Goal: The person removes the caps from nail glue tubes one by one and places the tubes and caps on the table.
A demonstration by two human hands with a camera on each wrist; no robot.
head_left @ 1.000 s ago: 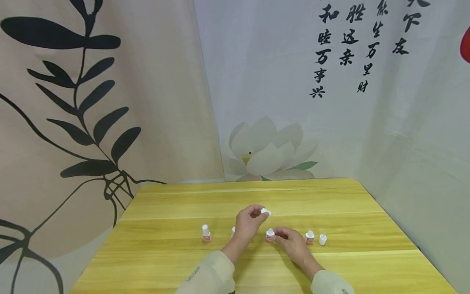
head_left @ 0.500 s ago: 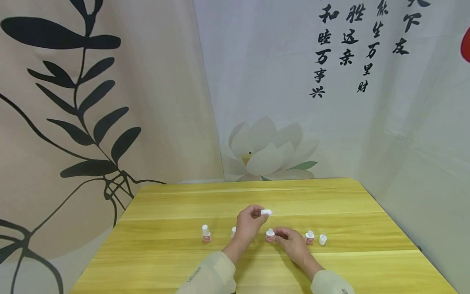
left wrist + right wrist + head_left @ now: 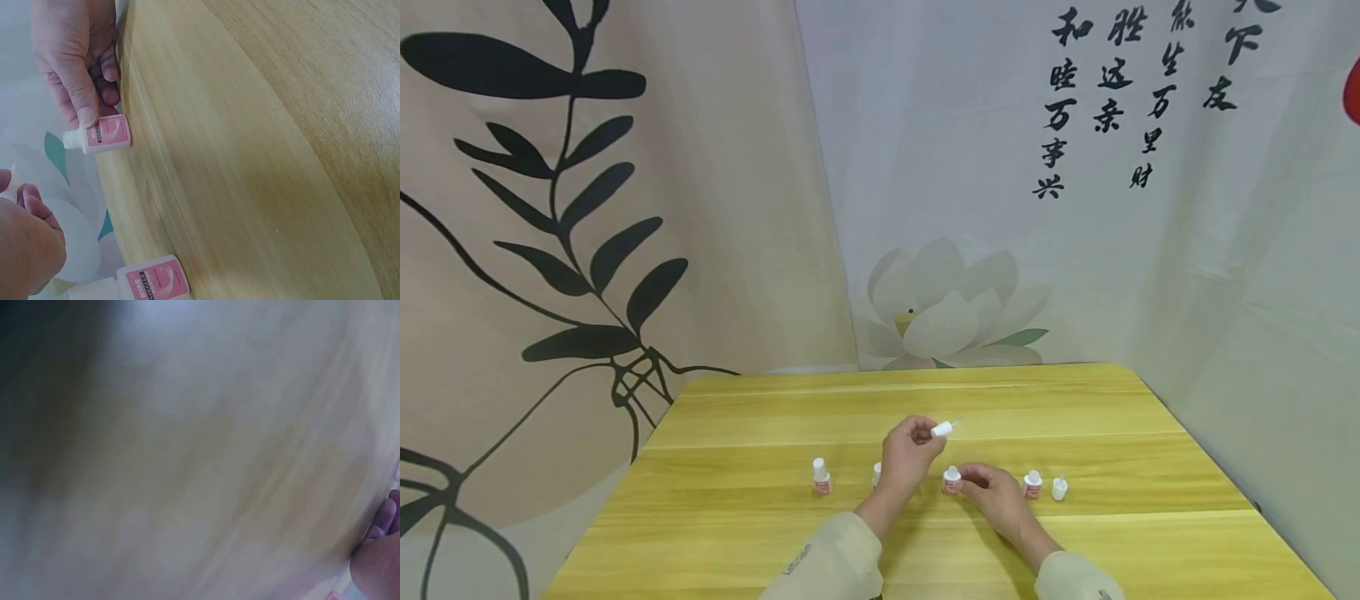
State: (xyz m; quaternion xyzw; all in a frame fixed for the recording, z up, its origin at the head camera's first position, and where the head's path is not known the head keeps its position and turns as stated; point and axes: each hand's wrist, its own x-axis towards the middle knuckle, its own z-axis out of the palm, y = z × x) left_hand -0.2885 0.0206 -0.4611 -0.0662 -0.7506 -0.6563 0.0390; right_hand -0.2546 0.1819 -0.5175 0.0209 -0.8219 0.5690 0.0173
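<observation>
1. Nearest us, the right hand (image 3: 996,496) pinched the pink-labelled bottle (image 3: 952,481) from the side, thumb on its label. The bottle stood upright and uncapped on the table (image 3: 955,567); neither had shifted over the last second.
2. Just beyond, the left hand (image 3: 908,452) pinched the white cap (image 3: 942,430) in the air, apart from the bottle. This was the change: the cap had swung from roughly level to tilted, and a thin tip (image 3: 957,422) now showed, pointing up and away to the right. We judged the uncapping done for this bottle.
3. To the right, near the right hand, we saw another bottle (image 3: 1032,485), apparently uncapped too, with a loose cap (image 3: 1059,489) just beside it.
4. To the left, the left forearm partly hid a bottle (image 3: 877,474); we judged it the likeliest thing to be knocked. Farther left, well apart, stood a capped bottle (image 3: 822,477).
5. Past the table's far edge hung a printed backdrop (image 3: 955,300), out of the hands' way.
</observation>
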